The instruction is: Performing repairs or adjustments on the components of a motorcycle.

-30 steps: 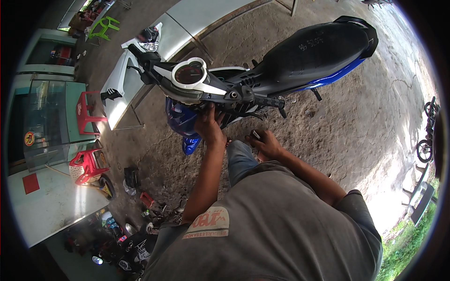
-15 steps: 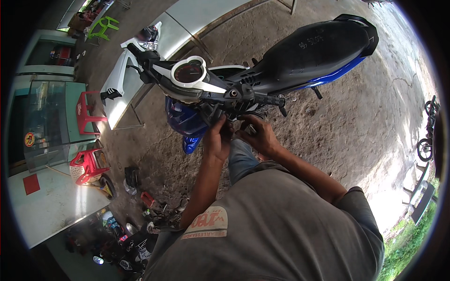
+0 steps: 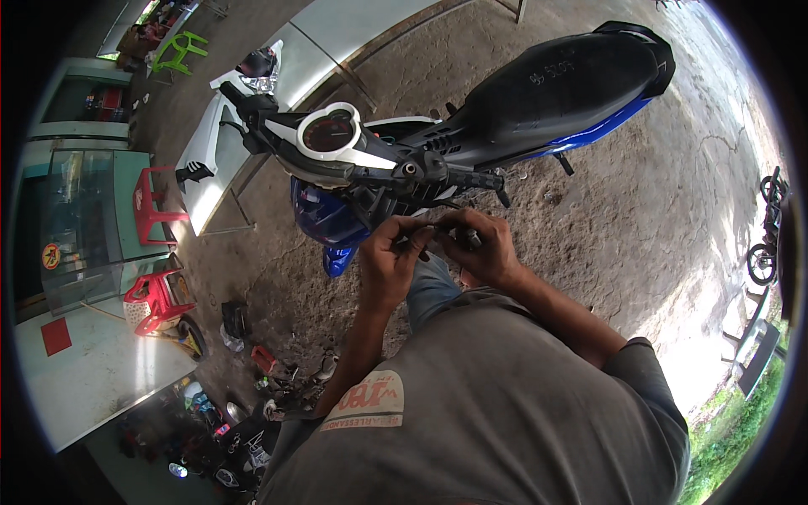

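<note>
A blue and black motorcycle [image 3: 539, 93] with a white-ringed gauge [image 3: 328, 133] stands in front of me. My left hand [image 3: 389, 263] is closed in a pinch, just on my side of the handlebar. Its fingertips meet those of my right hand [image 3: 488, 251]; whatever small thing they pinch is too small and dark to make out. A short metallic piece [image 3: 475, 239] shows in the curled fingers of my right hand, its kind unclear. Close beyond both hands are the handlebar grip [image 3: 478, 180] and the blue front fairing [image 3: 324, 210].
On a long white table [image 3: 220, 172] beyond the front lie white body panels [image 3: 202, 147] and parts. Red plastic chairs [image 3: 156, 299] and a glass cabinet [image 3: 84, 219] are at left. Loose parts and a red piece [image 3: 263, 359] litter the rough floor. Another motorcycle [image 3: 768, 231] stands far right.
My left hand has come down slightly and toward me, away from the motorcycle's front. My right hand has shifted a little right, and the fingertips of both hands now meet.
</note>
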### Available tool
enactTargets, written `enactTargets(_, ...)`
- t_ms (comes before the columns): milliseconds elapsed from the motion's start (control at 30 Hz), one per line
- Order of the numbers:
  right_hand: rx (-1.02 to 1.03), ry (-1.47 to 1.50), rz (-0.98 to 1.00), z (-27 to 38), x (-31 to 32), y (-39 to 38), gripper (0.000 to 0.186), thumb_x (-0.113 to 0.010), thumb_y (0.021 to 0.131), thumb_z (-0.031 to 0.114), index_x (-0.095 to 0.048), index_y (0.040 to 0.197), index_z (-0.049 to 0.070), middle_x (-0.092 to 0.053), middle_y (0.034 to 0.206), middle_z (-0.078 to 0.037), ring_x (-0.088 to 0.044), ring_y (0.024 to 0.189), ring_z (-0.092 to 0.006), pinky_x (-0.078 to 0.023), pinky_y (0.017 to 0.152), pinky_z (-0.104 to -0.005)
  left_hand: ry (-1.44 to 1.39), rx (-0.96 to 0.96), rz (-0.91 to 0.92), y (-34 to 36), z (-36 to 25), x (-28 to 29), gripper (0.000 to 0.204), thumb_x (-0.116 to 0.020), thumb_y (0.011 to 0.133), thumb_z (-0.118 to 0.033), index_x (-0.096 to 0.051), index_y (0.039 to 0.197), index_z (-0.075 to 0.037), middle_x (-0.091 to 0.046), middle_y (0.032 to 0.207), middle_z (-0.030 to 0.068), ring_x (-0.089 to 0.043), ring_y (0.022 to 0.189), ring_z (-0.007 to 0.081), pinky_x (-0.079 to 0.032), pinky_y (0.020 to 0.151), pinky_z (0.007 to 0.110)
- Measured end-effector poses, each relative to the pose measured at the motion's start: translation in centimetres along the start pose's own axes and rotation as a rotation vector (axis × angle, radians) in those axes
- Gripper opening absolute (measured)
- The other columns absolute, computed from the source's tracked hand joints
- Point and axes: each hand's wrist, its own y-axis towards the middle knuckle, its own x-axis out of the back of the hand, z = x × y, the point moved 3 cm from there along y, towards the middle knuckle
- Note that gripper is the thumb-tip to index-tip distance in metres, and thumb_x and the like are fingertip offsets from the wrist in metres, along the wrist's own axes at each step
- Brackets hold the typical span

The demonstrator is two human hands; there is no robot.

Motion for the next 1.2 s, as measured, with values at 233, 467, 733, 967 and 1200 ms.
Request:
enactTargets(233,-0.028,0.044,0.053,-0.3,1.2,0.0,0.025,-0.079,0.074,0.003,-0.062,0.092,0.005,-0.066,0.084,-0.010,-0.069,0.076,-0.0277,-0.055,0.067,-0.0355,0.415,-0.358,0.107,0.9,-2.4,-1.7,0.018,-0.063,0.102,-0.019,-0.060,0.101,-0.001,-0.065,0.089,0.0137,-0.066,0.075,0.0276,-0.050,0.065,0.035)
enactTargets(467,0.004,0.029,0.057,-0.6,1.3,-0.5,0.026,-0.078,0.073,0.002,-0.057,0.088,0.004,-0.062,0.081,-0.011,-0.066,0.074,-0.0308,-0.052,0.064,-0.0380,0.570,-0.275,0.161,1.2,-2.0,-3.0,0.028,-0.056,0.105,-0.021,-0.053,0.087,0.000,-0.054,0.078,0.0156,-0.055,0.067,0.0239,-0.044,0.062,0.035)
enactTargets(733,-0.025,0.022,0.060,-1.1,2.0,0.0,0.028,-0.078,0.072,0.003,-0.054,0.087,0.004,-0.060,0.080,-0.012,-0.064,0.073,-0.0323,-0.051,0.063,-0.0385,0.444,-0.287,0.208,2.4,-1.9,-2.8,0.032,-0.055,0.104,-0.026,-0.060,0.091,0.003,-0.063,0.081,0.0197,-0.065,0.073,0.0353,-0.047,0.062,0.040)
enactTargets(967,-0.012,0.072,0.058,-0.8,1.8,0.4,0.029,-0.078,0.071,0.001,-0.053,0.085,0.004,-0.059,0.079,-0.011,-0.064,0.072,-0.0304,-0.050,0.063,-0.0380,0.338,-0.319,0.251,2.5,-1.7,-2.1,0.033,-0.056,0.103,-0.029,-0.063,0.095,0.003,-0.064,0.082,0.0177,-0.064,0.070,0.0249,-0.046,0.059,0.037)
enactTargets(1200,-0.051,0.066,0.038,-1.4,1.5,0.2,0.027,-0.078,0.071,0.002,-0.056,0.087,0.004,-0.060,0.080,-0.011,-0.064,0.074,-0.0301,-0.050,0.066,-0.0381,0.350,-0.280,0.145,2.6,-1.3,-2.5,0.026,-0.057,0.102,-0.026,-0.060,0.104,0.000,-0.063,0.076,0.0108,-0.060,0.067,0.0180,-0.045,0.058,0.031)
